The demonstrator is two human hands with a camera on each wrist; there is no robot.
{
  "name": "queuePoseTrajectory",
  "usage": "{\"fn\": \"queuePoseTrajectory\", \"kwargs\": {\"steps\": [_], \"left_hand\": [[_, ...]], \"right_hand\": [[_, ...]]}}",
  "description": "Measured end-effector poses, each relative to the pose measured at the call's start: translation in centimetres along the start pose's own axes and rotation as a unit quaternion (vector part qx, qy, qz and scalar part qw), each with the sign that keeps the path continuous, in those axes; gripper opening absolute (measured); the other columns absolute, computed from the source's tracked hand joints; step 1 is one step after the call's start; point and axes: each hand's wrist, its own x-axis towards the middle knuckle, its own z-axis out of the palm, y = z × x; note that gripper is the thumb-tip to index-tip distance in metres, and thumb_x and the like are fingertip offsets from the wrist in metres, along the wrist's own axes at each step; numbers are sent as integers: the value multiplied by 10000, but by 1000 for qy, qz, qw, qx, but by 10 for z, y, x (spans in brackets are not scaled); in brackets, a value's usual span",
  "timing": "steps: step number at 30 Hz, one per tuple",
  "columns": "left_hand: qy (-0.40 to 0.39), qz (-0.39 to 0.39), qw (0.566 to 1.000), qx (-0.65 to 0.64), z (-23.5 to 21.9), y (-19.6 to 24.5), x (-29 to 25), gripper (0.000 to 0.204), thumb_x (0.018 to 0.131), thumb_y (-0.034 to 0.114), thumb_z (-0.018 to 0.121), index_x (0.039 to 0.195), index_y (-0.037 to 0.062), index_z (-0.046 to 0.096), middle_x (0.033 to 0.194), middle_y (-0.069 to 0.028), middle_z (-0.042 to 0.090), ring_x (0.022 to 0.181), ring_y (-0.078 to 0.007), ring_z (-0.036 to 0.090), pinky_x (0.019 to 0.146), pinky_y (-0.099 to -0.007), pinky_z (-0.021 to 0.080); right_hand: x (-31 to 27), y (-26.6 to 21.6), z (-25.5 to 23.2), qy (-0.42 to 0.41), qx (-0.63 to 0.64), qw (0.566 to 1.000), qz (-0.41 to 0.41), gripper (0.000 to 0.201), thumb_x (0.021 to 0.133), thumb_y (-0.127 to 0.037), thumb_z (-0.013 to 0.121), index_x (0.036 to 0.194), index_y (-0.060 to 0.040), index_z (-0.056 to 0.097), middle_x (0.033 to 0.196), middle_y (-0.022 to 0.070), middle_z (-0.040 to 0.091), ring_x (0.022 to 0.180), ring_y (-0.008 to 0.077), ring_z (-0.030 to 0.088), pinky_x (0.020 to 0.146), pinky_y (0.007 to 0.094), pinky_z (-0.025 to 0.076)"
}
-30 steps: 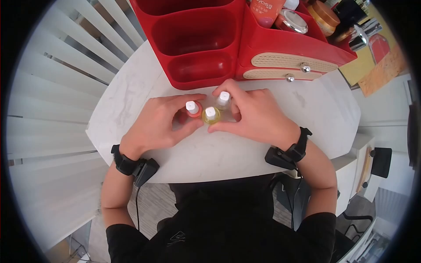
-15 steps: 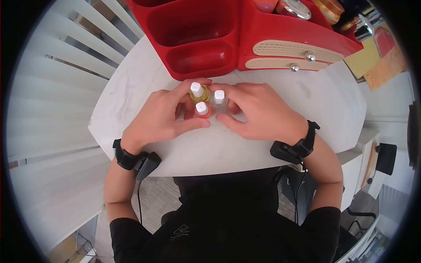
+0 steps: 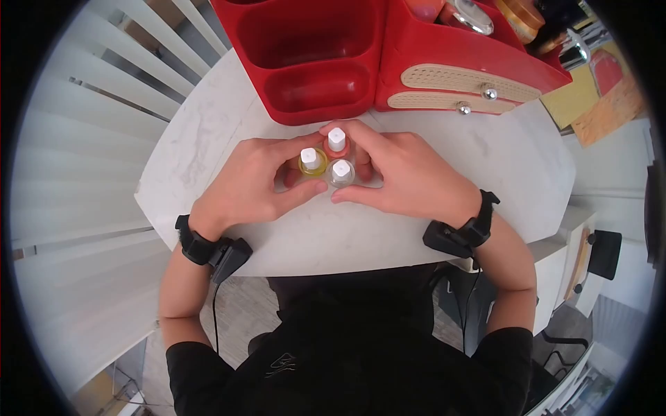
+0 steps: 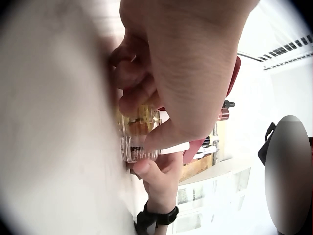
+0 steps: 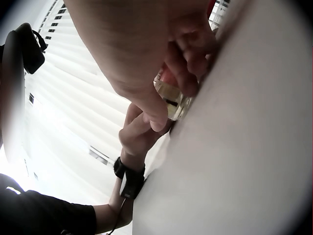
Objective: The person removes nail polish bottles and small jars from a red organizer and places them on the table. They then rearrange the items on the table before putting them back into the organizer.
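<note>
Landmark: red organizer [image 3: 298,118] on the bench [image 3: 312,243]. Three small bottles stood upright and closely grouped before its compartment end, on the person's side. Coral bottle [image 3: 337,143]: nearest the organizer. Yellow bottle [image 3: 313,162]: a little farther out, toward the organizer's left end. Clear bottle [image 3: 341,173]: farthest from the organizer.

Left grip [image 3: 253,182]: fingers and thumb curled round the yellow bottle, thumb on the side away from the organizer. Right grip [image 3: 423,173]: fingers curled round the coral bottle on its organizer side, thumb near the clear bottle, away from the organizer. How hard either pressed could not be told.

Handling (judged): bodies looked like glass or hard clear plastic, so stiff, with no give. Probably light. Smooth walls likely slippery, worse with damp fingers; a drop or knock might chip or crack them. Tall white caps [image 3: 336,139] seemed to make each bottle easy to tip if pushed high.

Best hold (judged): low on the body, thumb on the side away from the organizer, fingers opposite. Caps looked a poorer choice, as one might twist loose.
</note>
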Motion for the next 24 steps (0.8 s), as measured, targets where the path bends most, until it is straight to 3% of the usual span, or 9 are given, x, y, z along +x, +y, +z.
{"fn": "queuePoseTrajectory", "kwargs": {"steps": [2,4,5,10,14,16,20,22,24], "left_hand": [[7,6,1000,1,0,-2,0,676,886,229,888,1505,38,694,835,-127,749,686,-253,708,693,-359,570],[39,67,997,24,1,-7,-1,640,893,173,867,1488,21,686,814,-77,687,584,-145,545,608,-300,442],[45,69,996,26,-3,-6,-2,640,893,173,867,1488,21,686,814,-77,687,584,-145,545,608,-300,442],[53,29,996,-72,-10,-4,-9,386,940,62,836,1316,47,748,908,-15,771,570,-57,487,569,-244,372],[99,78,989,-71,3,-6,-4,280,968,95,835,1242,97,784,768,-6,707,557,-90,558,558,-274,425],[96,65,993,-36,2,-7,-6,254,1008,23,790,1260,29,767,998,-15,815,620,-27,569,572,-231,428],[210,97,971,-57,5,-3,-3,250,1015,19,782,1265,34,771,1020,-34,815,667,-44,634,592,-227,476],[267,77,960,-37,7,2,0,289,1032,17,762,1318,54,772,1039,-52,813,688,-86,672,621,-240,516],[238,80,968,-15,8,2,6,336,1033,16,756,1365,68,762,1066,-65,803,698,-101,671,633,-250,524]], "right_hand": [[0,-2,-1,5,-29,1000,1,907,877,-296,956,1642,-118,503,833,64,688,746,262,708,688,377,554],[-1,-3,-1,33,-27,999,-26,926,877,-309,956,1656,-130,489,822,56,673,724,235,689,681,367,546],[-2,-5,-7,33,-32,998,-30,926,877,-309,956,1656,-130,489,822,56,673,724,235,689,681,367,546],[0,-4,-22,68,111,991,-33,528,960,-135,852,1455,-124,672,879,65,749,723,239,711,656,352,533],[9,3,-4,144,60,982,-108,355,993,-44,790,1339,-100,737,897,69,758,723,225,715,660,354,546],[7,3,-6,143,56,984,-85,309,1005,-49,784,1308,-93,743,943,77,781,725,215,718,667,358,565],[8,-6,-8,236,61,965,-93,306,1009,-65,793,1309,-88,739,984,98,799,736,233,726,674,351,579],[8,-6,-7,272,46,960,-57,303,1023,-58,791,1325,-71,764,1088,65,843,868,112,779,651,262,553],[9,0,-4,259,32,964,-54,316,1024,-59,791,1338,-70,764,1079,75,842,846,127,772,654,269,557]]}}
